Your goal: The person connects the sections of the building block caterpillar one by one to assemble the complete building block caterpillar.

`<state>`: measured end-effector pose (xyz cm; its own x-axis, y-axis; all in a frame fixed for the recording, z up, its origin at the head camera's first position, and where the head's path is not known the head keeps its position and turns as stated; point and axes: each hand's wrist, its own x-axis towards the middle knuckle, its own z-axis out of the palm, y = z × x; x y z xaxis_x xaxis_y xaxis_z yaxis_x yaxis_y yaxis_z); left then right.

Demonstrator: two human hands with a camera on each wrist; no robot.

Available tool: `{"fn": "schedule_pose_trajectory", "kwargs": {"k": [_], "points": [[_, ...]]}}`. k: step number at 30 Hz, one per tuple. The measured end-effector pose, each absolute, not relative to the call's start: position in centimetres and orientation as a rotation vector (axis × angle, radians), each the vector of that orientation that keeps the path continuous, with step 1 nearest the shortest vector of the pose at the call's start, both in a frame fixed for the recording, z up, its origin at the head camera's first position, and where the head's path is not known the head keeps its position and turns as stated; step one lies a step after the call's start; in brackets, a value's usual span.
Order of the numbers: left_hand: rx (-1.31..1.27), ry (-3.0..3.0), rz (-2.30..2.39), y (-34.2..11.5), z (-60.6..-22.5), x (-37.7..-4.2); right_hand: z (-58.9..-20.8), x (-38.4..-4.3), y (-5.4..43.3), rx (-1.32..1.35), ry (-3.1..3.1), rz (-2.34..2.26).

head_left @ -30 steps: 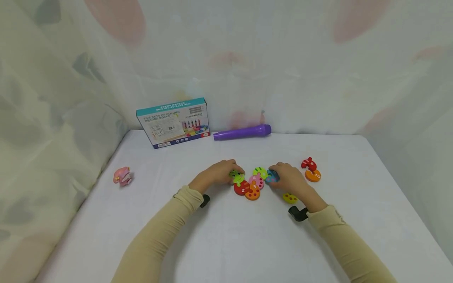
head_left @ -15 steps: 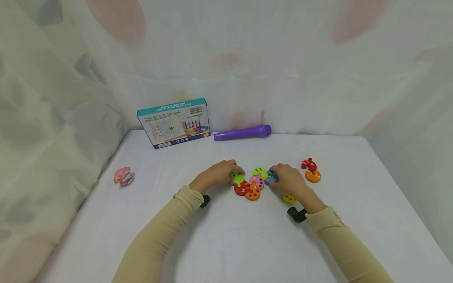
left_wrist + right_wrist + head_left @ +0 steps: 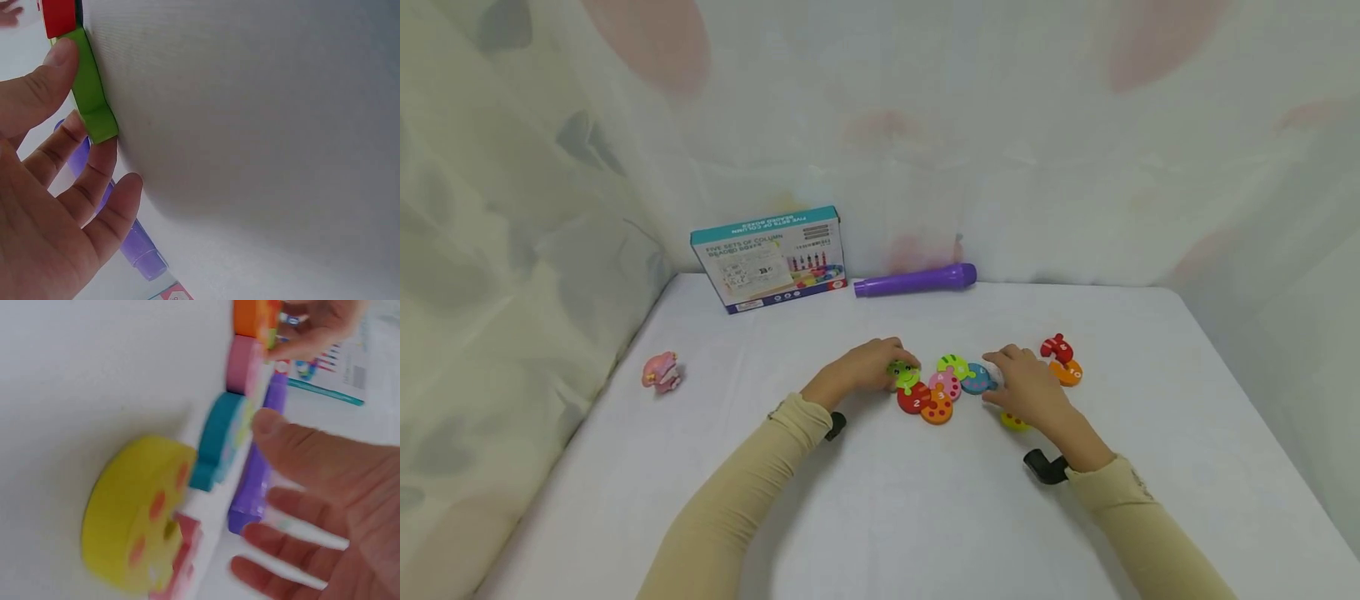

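Numbered caterpillar puzzle pieces form a joined chain in the head view. Its left end is a green smiling head piece (image 3: 907, 377), which my left hand (image 3: 863, 365) pinches between thumb and fingers. After it come a red piece (image 3: 912, 399), an orange piece (image 3: 937, 409), a pink piece (image 3: 946, 386), a light green piece (image 3: 952, 365) and a blue piece (image 3: 976, 380). My right hand (image 3: 1028, 383) is just right of the blue piece, fingers apart and holding nothing. Under its wrist side lies a yellow spotted piece (image 3: 131, 512), partly hidden in the head view.
A loose red piece (image 3: 1057, 347) and an orange piece (image 3: 1067, 372) lie to the right. Behind the chain is a purple toy microphone (image 3: 916, 281), with a beaded-boxes carton (image 3: 769, 260) to its left. A pink figurine (image 3: 662, 372) stands at the table's left.
My right hand has let go of the blue piece and shifted right, leaving that piece in full view. The left hand stays at the green head piece.
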<state>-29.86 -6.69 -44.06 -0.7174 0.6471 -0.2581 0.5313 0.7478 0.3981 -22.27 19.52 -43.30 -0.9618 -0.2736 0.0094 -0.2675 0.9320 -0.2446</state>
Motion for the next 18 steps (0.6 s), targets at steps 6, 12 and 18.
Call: {"fn": "schedule_pose_trajectory", "kwargs": {"k": [6, 12, 18], "points": [[0.886, 2.572, 0.419, -6.6, -44.0, -29.9, -42.4, -19.8, 21.3, -0.194, 3.006, -0.323], [0.884, 2.572, 0.413, -6.6, -43.7, -29.9, -43.4, -18.9, 21.9, -0.104, 2.952, -0.275], [0.872, 2.56, 0.427, -6.4, -43.6, -29.7, -44.3, -18.9, 21.4, -0.138, 2.932, -0.272]]}}
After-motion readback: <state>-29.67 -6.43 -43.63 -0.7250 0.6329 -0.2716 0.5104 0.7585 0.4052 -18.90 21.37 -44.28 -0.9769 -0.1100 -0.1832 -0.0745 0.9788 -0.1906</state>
